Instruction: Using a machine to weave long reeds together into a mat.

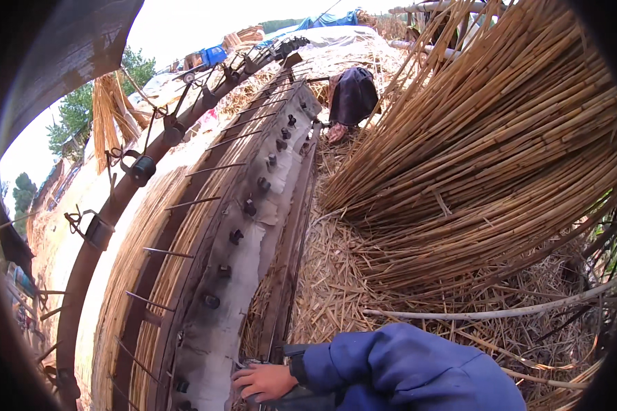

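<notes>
My right hand [266, 381], in a blue sleeve [411, 366], reaches in from the lower right. It lies with fingers apart on the near edge of a long frame, beside a pale worn strip [230, 308] studded with a row of dark bolts [236, 236]. No held thing shows in it; what lies beneath the palm is hidden. Along the frame's left side, thin metal rods [168, 252] stick out above a layer of straight reed stalks [127, 281]. My left hand is out of view.
A curved rusty pipe [123, 195] with metal fittings runs along the left. At right leans a big reed bundle [487, 151], over broken straw [336, 288] and a pale pole [500, 314]. Beyond the frame's far right side is a dark-clad figure [353, 96], bent over. A blue vehicle [212, 55] stands far off.
</notes>
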The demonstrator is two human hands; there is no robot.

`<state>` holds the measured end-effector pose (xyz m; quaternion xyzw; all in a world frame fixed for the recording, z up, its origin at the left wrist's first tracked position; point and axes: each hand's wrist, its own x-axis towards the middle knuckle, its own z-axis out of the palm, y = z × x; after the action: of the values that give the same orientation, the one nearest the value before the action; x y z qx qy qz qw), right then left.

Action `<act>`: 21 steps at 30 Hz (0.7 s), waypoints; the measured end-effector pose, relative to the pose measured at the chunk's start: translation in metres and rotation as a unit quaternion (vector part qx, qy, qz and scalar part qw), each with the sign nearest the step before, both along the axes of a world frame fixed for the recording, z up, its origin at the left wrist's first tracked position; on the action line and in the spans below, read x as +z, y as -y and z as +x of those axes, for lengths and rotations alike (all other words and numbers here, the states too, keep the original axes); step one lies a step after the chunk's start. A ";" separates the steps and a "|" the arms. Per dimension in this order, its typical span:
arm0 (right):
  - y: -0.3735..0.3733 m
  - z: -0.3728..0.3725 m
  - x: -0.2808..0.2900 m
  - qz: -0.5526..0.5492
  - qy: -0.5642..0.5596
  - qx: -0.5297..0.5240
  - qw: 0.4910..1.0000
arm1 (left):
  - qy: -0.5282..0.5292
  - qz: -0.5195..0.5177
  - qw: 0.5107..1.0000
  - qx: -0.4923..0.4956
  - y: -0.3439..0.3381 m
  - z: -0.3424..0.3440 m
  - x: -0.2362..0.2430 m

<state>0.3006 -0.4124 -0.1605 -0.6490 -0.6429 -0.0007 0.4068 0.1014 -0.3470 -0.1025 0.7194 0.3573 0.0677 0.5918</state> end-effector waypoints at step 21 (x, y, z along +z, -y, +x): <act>0.751 0.125 0.187 0.397 -0.119 -0.780 0.469 | 0.000 0.150 0.988 -0.044 -0.056 0.043 0.004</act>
<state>0.4257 -1.1630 0.0262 -0.6446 0.2537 -0.4955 0.5241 0.1446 -0.2910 -0.0985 0.8153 0.3108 0.0945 0.4793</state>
